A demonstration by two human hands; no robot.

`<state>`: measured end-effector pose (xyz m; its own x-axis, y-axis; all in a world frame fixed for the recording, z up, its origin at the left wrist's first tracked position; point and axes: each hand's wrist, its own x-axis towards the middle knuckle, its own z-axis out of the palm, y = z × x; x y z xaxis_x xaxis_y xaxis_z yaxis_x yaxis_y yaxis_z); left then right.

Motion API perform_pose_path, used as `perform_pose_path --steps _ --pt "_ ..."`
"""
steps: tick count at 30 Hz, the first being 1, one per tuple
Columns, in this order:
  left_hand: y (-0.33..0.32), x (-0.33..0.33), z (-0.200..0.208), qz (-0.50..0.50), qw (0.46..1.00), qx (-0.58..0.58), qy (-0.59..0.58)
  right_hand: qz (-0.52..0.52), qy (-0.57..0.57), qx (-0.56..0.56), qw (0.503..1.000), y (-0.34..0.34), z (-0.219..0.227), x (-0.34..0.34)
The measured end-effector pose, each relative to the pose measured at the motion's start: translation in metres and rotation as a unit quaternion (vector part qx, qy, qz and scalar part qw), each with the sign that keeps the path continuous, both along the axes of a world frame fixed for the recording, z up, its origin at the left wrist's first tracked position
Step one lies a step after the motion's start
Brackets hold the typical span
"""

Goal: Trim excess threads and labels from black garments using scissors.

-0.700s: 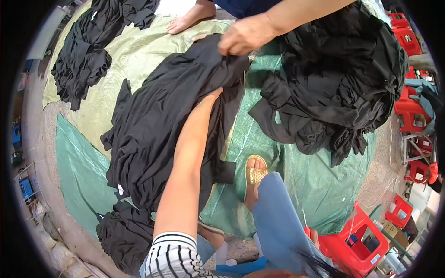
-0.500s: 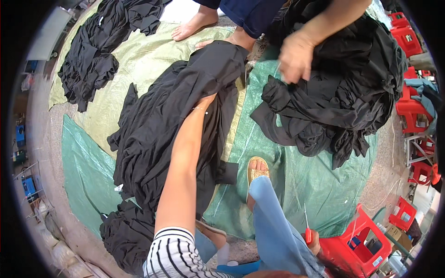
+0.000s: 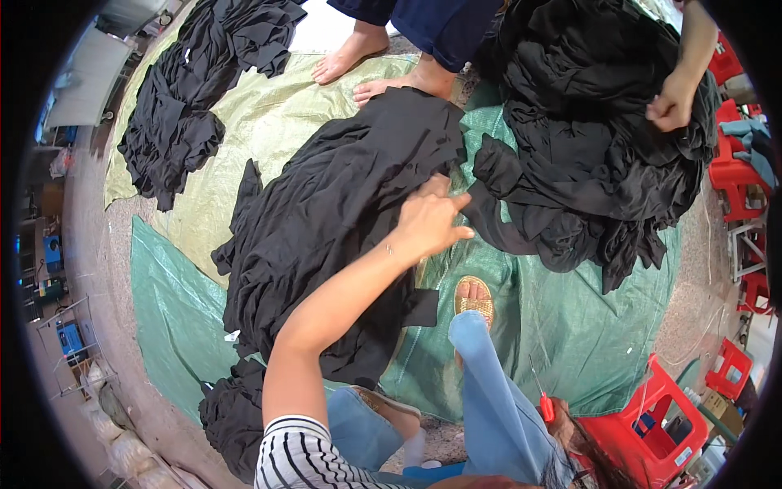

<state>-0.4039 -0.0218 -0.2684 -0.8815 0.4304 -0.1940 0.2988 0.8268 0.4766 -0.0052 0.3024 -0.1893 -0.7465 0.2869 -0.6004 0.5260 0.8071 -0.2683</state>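
My left hand [image 3: 429, 223] is over the right edge of a long heap of black cloth [image 3: 326, 187], its index finger and thumb spread apart; part of the hand lies against the cloth edge. Low on the right, beside my knee, my right hand [image 3: 560, 419] is closed round the red handle of a screwdriver-like tool [image 3: 546, 405]. Its thin metal shaft points up, away from me. Farther right lies a second large pile of black cloth [image 3: 603, 155], with a co-worker's hand [image 3: 673, 104] at its right side.
More black cloth lies at the far left [image 3: 175, 106] and near left [image 3: 236, 416]. Beneath are green sheeting [image 3: 179, 301] and yellowish sheeting [image 3: 269, 106]. A co-worker's bare feet [image 3: 415, 79] stand at the far edge of the middle heap. Red plastic stools [image 3: 652, 416] line the right.
My left hand has come out from inside the cloth and moved right to its edge. The co-worker's hand has moved right across the other pile. My right hand still holds the tool.
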Motion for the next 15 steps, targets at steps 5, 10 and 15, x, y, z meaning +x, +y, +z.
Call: perform_pose_path --steps 5,10,15 --pt "-0.033 -0.039 0.010 0.231 0.966 -0.076 0.087 0.036 0.025 0.009 0.999 0.007 -0.009 0.005" --pt "-0.002 -0.030 -0.032 0.220 0.948 -0.226 -0.029 0.005 0.007 -0.003 1.000 0.000 -0.005 -0.004" --pt "-0.008 -0.061 -0.057 0.281 0.927 -0.242 0.057 -0.021 0.003 -0.021 1.000 -0.003 0.014 -0.011"
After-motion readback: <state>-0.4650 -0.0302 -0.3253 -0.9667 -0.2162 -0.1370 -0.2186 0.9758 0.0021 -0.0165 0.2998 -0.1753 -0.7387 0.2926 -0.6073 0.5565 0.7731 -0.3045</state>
